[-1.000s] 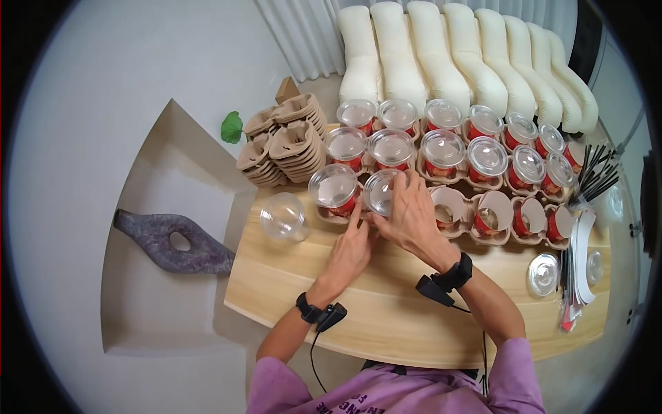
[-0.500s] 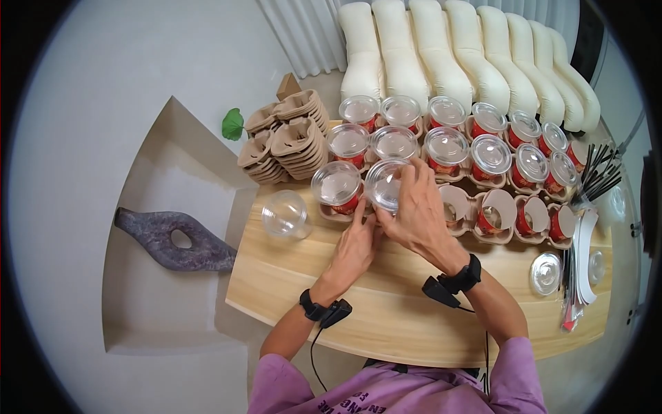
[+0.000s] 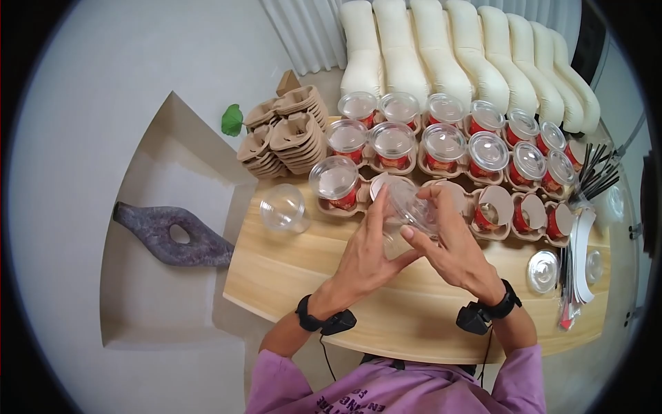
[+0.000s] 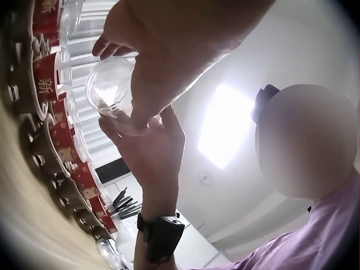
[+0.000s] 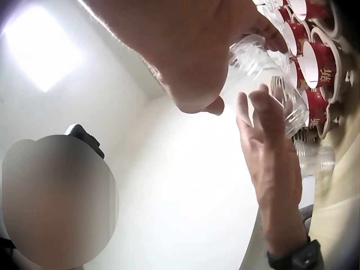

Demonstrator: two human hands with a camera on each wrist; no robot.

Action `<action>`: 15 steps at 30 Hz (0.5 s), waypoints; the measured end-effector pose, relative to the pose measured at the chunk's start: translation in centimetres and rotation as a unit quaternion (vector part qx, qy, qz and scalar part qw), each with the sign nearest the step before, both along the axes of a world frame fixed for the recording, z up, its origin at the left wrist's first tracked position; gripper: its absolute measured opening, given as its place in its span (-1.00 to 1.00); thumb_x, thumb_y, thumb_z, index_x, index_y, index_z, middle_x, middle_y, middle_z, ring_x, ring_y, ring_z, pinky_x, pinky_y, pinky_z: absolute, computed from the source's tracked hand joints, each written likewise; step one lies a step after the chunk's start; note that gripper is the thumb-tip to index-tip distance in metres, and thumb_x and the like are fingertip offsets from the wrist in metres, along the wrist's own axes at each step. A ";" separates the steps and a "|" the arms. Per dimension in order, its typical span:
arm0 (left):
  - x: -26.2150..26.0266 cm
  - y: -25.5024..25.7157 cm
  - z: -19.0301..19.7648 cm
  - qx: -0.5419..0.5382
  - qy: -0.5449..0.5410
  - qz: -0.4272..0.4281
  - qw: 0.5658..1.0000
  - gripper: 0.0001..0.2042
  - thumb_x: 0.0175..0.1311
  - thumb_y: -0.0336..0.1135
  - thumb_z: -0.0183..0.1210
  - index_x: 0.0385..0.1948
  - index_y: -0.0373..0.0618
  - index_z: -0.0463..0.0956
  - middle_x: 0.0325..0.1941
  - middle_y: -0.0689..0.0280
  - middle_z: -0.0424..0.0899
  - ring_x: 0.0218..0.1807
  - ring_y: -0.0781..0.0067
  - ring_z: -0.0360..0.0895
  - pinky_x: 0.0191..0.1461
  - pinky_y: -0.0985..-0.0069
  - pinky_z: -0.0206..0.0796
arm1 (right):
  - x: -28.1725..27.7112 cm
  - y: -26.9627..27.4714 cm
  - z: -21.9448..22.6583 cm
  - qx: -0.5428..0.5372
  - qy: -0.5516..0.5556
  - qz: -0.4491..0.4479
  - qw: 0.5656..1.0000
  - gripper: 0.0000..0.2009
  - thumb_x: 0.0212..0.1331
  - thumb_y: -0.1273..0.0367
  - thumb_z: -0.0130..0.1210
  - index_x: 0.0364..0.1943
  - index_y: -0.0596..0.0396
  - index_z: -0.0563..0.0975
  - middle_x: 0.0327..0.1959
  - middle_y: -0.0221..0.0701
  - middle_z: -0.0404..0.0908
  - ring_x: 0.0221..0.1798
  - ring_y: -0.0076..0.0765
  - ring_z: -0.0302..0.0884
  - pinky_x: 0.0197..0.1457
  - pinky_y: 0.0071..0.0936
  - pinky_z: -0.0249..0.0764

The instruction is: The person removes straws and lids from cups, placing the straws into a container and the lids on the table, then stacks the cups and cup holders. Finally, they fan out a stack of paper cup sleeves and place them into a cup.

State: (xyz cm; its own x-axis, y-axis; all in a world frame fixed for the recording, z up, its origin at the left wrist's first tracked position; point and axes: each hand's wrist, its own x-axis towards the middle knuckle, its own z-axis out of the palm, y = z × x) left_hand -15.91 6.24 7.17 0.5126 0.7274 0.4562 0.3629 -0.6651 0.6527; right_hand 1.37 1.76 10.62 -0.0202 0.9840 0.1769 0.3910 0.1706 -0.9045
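A clear plastic cup with a clear lid [image 3: 412, 205] is tilted between my two hands, in front of the nearest row of cup carriers. My right hand [image 3: 458, 245] holds it from the right, fingers curled over its far side and thumb at the near side. My left hand [image 3: 362, 255] is on the left with fingers fairly straight, the forefinger against the cup's side. In the right wrist view the ridged wall of the clear cup [image 5: 254, 56] shows near the right fingers. Just behind the hands, a white-lined red paper cup [image 3: 379, 185] is partly hidden.
Rows of red paper cups with clear lids [image 3: 445, 141] stand in brown pulp carriers [image 3: 358, 207] across the table [image 3: 289, 269]. Stacked carriers [image 3: 298, 141] are at the left, near a loose clear cup [image 3: 283, 207]. A lid [image 3: 543, 271] and black straws [image 3: 598, 171] lie right.
The clear lidded cup has come up out of its place in the carrier toward me and tilted. Both hands have moved back with it, and the left hand has opened out beside it.
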 end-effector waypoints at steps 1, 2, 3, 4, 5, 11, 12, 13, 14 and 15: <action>0.2 0.0 -0.1 0.001 -0.001 -0.004 1.000 0.01 0.07 -0.14 0.46 0.44 -0.33 -0.09 0.28 -0.09 0.40 0.17 0.04 0.55 0.14 0.24 0.48 | 0.2 -0.1 -0.1 0.001 -0.001 -0.004 1.000 -0.41 0.26 0.11 0.17 0.12 0.29 0.25 -0.01 0.13 0.45 0.04 0.21 0.46 0.09 -0.04 0.37; 0.2 0.0 -0.3 -0.033 -0.005 -0.015 0.999 0.01 0.07 -0.15 0.46 0.44 -0.34 -0.09 0.28 -0.10 0.39 0.18 0.03 0.55 0.14 0.24 0.49 | 0.6 -0.2 -0.3 -0.019 -0.009 0.003 1.000 -0.41 0.28 0.08 0.14 0.14 0.28 0.25 -0.01 0.16 0.48 0.05 0.22 0.48 0.09 -0.03 0.38; 0.4 0.0 -0.5 -0.069 -0.008 -0.026 0.997 0.00 0.08 -0.16 0.45 0.44 -0.36 -0.08 0.29 -0.11 0.38 0.19 0.02 0.54 0.14 0.24 0.49 | 1.0 -0.3 -0.5 -0.039 -0.017 0.009 0.999 -0.40 0.30 0.06 0.12 0.16 0.27 0.25 -0.01 0.18 0.50 0.06 0.24 0.49 0.09 -0.02 0.38; 0.5 0.0 -0.5 -0.069 -0.008 -0.030 0.997 0.00 0.08 -0.16 0.45 0.44 -0.36 -0.08 0.29 -0.11 0.38 0.19 0.02 0.54 0.14 0.24 0.49 | 1.3 -0.5 -0.5 -0.040 -0.017 0.005 0.999 -0.40 0.30 0.06 0.12 0.16 0.27 0.25 -0.01 0.18 0.50 0.06 0.24 0.49 0.09 -0.02 0.38; 0.6 -0.1 -0.6 -0.073 -0.014 -0.034 0.997 -0.02 0.04 -0.24 0.47 0.42 -0.38 -0.04 0.23 -0.11 0.44 0.16 0.04 0.56 0.14 0.26 0.47 | 1.6 -0.6 -0.5 -0.042 -0.018 0.016 0.999 -0.41 0.32 0.05 0.10 0.17 0.26 0.26 0.00 0.19 0.52 0.07 0.26 0.51 0.11 -0.02 0.39; 0.4 -0.3 -0.3 -0.042 0.006 -0.045 0.998 -0.07 0.01 -0.26 0.47 0.39 -0.41 0.07 0.13 -0.06 0.52 0.01 0.13 0.60 0.04 0.30 0.48 | 2.4 -1.0 -0.7 -0.068 0.013 0.047 0.997 -0.42 0.33 0.05 0.07 0.21 0.24 0.29 0.06 0.17 0.55 0.13 0.22 0.54 0.20 -0.08 0.40; 0.2 -0.3 -0.1 -0.044 0.017 -0.049 0.998 -0.06 0.02 -0.23 0.47 0.40 -0.40 0.08 0.11 -0.03 0.53 -0.05 0.15 0.60 0.01 0.31 0.48 | 2.4 -1.1 -0.6 -0.076 0.024 0.054 0.995 -0.41 0.33 0.05 0.07 0.22 0.24 0.29 0.09 0.16 0.54 0.15 0.19 0.54 0.22 -0.10 0.40; 0.1 -0.4 0.0 -0.044 0.017 -0.040 0.998 -0.06 0.02 -0.23 0.47 0.40 -0.40 0.08 0.11 -0.03 0.53 -0.05 0.15 0.60 0.01 0.31 0.48 | 2.4 -1.1 -0.7 -0.076 0.024 0.063 0.995 -0.41 0.33 0.05 0.07 0.22 0.24 0.29 0.09 0.16 0.54 0.15 0.19 0.54 0.22 -0.10 0.40; 0.1 -0.4 0.1 -0.034 0.027 -0.044 0.998 -0.05 0.02 -0.21 0.47 0.41 -0.38 0.06 0.09 -0.01 0.53 -0.08 0.16 0.59 -0.02 0.32 0.49 | 2.4 -1.2 -0.8 -0.085 0.035 0.063 0.994 -0.41 0.33 0.05 0.07 0.23 0.24 0.28 0.09 0.16 0.55 0.15 0.16 0.55 0.21 -0.12 0.41; 0.0 -0.5 0.1 -0.024 0.039 -0.049 0.998 -0.04 0.02 -0.19 0.47 0.42 -0.36 0.05 0.06 0.01 0.54 -0.12 0.17 0.58 -0.05 0.34 0.49 | 2.5 -1.2 -0.8 -0.095 0.048 0.062 0.992 -0.40 0.33 0.05 0.07 0.24 0.24 0.28 0.10 0.16 0.55 0.15 0.13 0.56 0.20 -0.13 0.42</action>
State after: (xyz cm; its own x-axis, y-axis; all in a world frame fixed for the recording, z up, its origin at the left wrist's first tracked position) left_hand -15.88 5.75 7.28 0.6142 0.6926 0.3782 0.3486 -0.6681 0.6574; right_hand 3.88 0.57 9.83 -0.1346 0.9909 -0.0039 0.2886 0.0354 -0.9568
